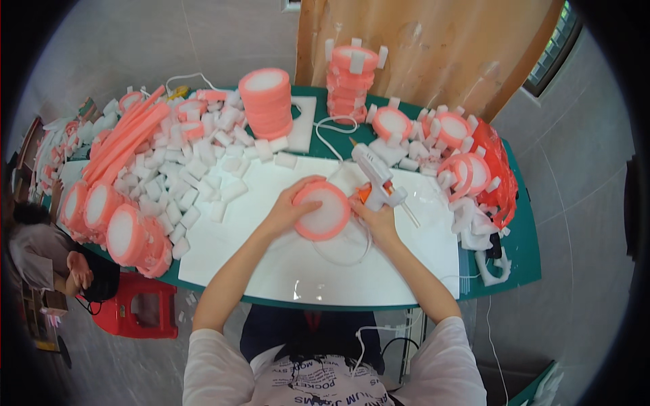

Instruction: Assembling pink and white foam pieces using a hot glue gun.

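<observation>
My left hand [290, 206] grips a round white foam disc with a pink foam rim [323, 211], thumb on its face and fingers around its left edge. The disc is tilted up over a glossy white board [237, 264]. In my right hand [376, 222] is a white hot glue gun [371, 162] with an orange trigger. Its nozzle points up and away to the far left, and a clear glue stick [411, 215] sticks out of its back. My right fingertips are close to the disc's right edge; whether they touch it I cannot tell.
White foam blocks [179, 172] and pink foam strips [125, 145] are heaped at left. Pink foam stacks [266, 111] [349, 91] stand behind. At right lie rimmed discs [391, 123] and a red plastic bag [502, 176]. Another person [42, 254] sits far left, near a red stool [128, 311].
</observation>
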A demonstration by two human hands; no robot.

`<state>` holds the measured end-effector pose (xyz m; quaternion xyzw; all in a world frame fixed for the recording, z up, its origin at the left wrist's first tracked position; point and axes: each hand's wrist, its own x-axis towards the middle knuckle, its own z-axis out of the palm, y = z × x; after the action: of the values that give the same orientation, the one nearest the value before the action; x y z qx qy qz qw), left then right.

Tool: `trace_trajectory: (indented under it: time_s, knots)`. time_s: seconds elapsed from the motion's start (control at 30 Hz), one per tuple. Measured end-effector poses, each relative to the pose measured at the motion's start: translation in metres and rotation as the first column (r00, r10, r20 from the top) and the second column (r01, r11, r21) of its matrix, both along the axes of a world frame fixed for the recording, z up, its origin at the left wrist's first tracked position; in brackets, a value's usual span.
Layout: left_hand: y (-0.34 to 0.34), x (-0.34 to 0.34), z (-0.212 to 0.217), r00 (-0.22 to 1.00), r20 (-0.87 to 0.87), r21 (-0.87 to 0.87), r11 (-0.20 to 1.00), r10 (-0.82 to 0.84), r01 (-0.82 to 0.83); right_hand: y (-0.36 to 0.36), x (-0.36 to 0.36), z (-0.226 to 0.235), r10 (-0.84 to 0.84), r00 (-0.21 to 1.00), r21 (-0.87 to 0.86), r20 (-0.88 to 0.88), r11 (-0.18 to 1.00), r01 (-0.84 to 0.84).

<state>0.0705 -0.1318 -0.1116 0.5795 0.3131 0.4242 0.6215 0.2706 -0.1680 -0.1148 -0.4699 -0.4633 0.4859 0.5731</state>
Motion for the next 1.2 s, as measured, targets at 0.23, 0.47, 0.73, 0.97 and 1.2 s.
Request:
trace_trajectory:
  time_s: [0.23,0.47,0.73,0.97,1.2]
  knots:
    - [0.000,-0.002,0.012,0.991,-0.134,0.061,0.998,0.003,0.005,0.003,-0.003,0.008,0.040,0.999,-0.020,-0.001,0.999,-0.040]
    - [0.003,-0.001,0.008,0.995,-0.098,0.009,1.000,0.012,-0.012,0.006,-0.001,0.001,0.023,0.997,-0.070,-0.070,0.997,-0.028]
    - [-0.005,-0.004,0.007,0.993,-0.120,0.104,0.995,0.013,-0.001,-0.003,-0.005,0.004,0.011,0.987,-0.040,-0.161,0.999,-0.018]
    - [-0.001,-0.002,0.004,0.992,-0.127,0.128,0.992,0.025,-0.009,0.002,-0.003,0.000,-0.004,0.997,-0.045,-0.073,0.999,0.000]
    - [-0.002,-0.001,0.019,0.973,-0.225,0.269,0.963,0.056,0.006,0.011,0.005,0.010,-0.011,1.000,0.004,-0.009,1.000,0.011]
